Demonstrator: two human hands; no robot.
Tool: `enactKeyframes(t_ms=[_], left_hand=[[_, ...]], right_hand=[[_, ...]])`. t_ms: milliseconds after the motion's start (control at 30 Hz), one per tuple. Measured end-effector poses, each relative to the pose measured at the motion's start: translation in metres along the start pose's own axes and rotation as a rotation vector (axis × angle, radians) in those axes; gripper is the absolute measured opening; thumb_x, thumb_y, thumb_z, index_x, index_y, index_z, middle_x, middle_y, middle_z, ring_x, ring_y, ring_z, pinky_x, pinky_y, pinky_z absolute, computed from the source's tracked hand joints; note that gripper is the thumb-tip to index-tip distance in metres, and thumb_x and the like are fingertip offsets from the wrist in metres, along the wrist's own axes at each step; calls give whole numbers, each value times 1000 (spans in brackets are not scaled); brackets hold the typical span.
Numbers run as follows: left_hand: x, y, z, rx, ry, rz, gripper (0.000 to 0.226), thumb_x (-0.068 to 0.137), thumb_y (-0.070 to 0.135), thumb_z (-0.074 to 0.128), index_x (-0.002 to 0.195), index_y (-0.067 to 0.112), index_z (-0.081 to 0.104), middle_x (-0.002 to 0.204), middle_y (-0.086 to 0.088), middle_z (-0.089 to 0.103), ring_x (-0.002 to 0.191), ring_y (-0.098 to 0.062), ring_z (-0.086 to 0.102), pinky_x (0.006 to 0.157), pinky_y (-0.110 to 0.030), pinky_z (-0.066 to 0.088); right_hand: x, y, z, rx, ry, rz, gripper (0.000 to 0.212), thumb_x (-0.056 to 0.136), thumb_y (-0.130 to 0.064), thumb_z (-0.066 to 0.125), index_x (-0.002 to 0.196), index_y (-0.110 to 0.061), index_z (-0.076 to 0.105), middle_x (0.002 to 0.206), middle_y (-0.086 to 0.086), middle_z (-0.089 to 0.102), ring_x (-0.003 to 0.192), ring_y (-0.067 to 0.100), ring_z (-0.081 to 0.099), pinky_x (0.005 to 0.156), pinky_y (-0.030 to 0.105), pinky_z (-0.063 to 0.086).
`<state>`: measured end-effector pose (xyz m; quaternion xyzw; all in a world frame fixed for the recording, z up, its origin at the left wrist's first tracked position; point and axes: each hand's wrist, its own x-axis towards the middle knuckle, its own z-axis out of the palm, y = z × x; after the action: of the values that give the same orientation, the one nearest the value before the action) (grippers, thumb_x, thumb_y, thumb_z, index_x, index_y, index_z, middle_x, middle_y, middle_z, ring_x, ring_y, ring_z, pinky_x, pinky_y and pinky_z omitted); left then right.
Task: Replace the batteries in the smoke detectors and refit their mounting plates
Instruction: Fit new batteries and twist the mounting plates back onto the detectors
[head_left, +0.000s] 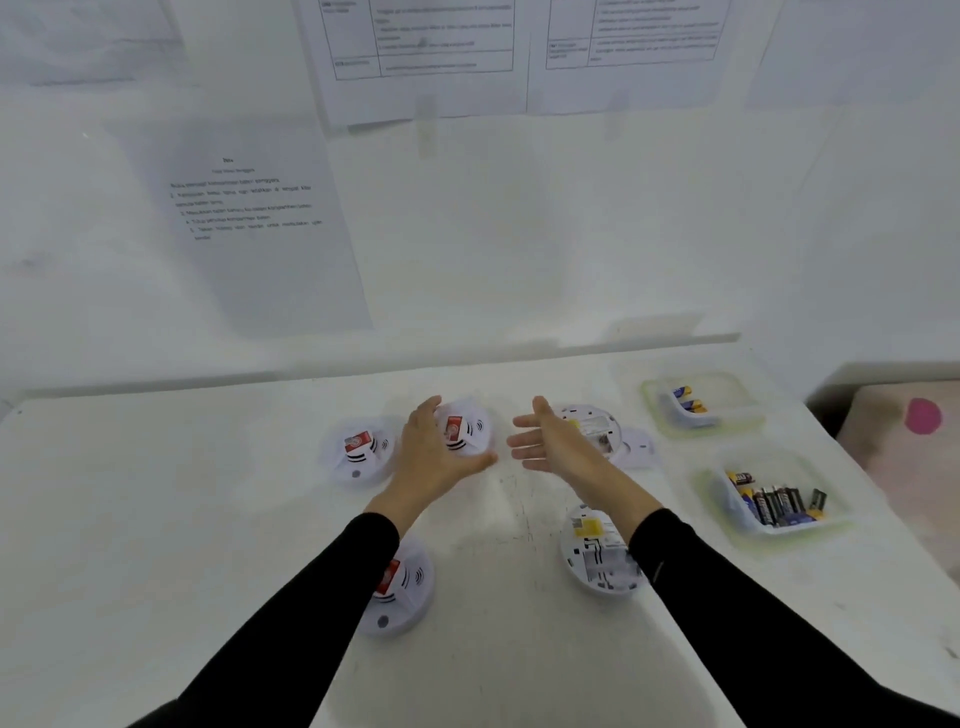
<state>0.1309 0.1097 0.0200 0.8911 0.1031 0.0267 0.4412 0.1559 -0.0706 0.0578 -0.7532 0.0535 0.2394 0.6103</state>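
Note:
Several white round smoke detectors lie on the white table (156, 519). Three sit face up with red labels: one at the left (358, 451), one behind my left hand (467, 428), one under my left forearm (400, 584). Two lie back side up showing yellow stickers: one near my right forearm (597, 556), one behind my right hand (597, 428), with a loose mounting plate (636, 448) beside it. My left hand (431, 452) and my right hand (550, 441) hover over the table, palms facing each other, fingers spread, holding nothing.
Two clear plastic tubs stand at the right: the far one (727, 415) holds a few batteries, the near one (810, 525) holds several. Printed sheets (249, 218) hang on the white wall behind. The table's right edge runs beside a pinkish surface (904, 457).

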Motion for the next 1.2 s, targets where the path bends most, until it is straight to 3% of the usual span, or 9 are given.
enactKeyframes(t_ms=[267, 400, 500, 633, 733, 967, 1033, 1100, 1200], left_hand=[[7, -5, 21, 24, -11, -4, 120, 61, 44, 92, 151, 7, 22, 147, -11, 37, 135, -27, 32, 109, -33, 28], [4, -8, 15, -20, -138, -19, 128, 61, 40, 93, 155, 10, 11, 155, -8, 25, 144, -26, 22, 116, -37, 23], [4, -18, 7, -51, -174, 22, 118, 61, 33, 92, 150, 3, 21, 147, -1, 35, 141, -19, 29, 119, -38, 24], [1, -21, 6, -68, -142, 1, 109, 68, 10, 90, 151, 0, 20, 132, 8, 33, 127, -6, 30, 108, -18, 22], [2, -21, 10, -99, -91, -26, 118, 62, 21, 94, 152, 4, 21, 151, -3, 37, 141, -19, 34, 107, -22, 25], [2, -21, 16, 8, -35, -6, 122, 58, 42, 94, 153, 9, 23, 154, -7, 35, 144, -26, 29, 114, -34, 23], [-1, -9, 17, 42, 52, 66, 110, 64, 45, 90, 150, 13, 29, 154, -1, 32, 146, -21, 21, 115, -33, 18], [-8, 11, 23, -15, 144, 165, 80, 78, 42, 80, 143, 18, 40, 147, 9, 34, 141, -11, 21, 112, -26, 19], [-16, 45, 48, -202, 75, 146, 43, 97, 31, 61, 136, 17, 49, 138, 5, 50, 128, -14, 46, 100, -22, 36]], right_hand=[[2, 12, 5, 147, 9, 59, 65, 99, -60, 19, 134, -16, 50, 126, 14, 60, 110, 27, 60, 104, 43, 45], [5, 12, 9, 208, -6, 55, 64, 98, -61, 19, 134, -16, 50, 127, 14, 61, 111, 27, 61, 103, 44, 46], [7, 11, 12, 225, -6, 50, 63, 99, -60, 19, 133, -16, 50, 129, 14, 60, 113, 26, 61, 104, 44, 45], [9, 11, 14, 230, -15, 56, 62, 99, -59, 20, 133, -16, 50, 133, 14, 57, 118, 27, 57, 106, 45, 43], [9, 8, 16, 218, -20, 48, 59, 100, -57, 21, 133, -18, 50, 136, 11, 55, 119, 25, 55, 107, 44, 42], [8, 4, 6, 160, -38, -19, 54, 103, -50, 22, 131, -15, 53, 137, 10, 54, 119, 25, 56, 107, 40, 42], [3, 1, -7, 182, 45, -115, 48, 104, -44, 25, 123, -15, 59, 131, 9, 59, 114, 22, 59, 105, 38, 44], [-1, 2, -26, 190, 173, -207, 41, 105, -41, 29, 114, -20, 63, 125, 1, 63, 116, 16, 58, 106, 35, 42], [-8, 11, -58, 183, 325, -265, 32, 104, -33, 34, 111, -27, 64, 128, -9, 55, 123, 10, 46, 100, 27, 32]])
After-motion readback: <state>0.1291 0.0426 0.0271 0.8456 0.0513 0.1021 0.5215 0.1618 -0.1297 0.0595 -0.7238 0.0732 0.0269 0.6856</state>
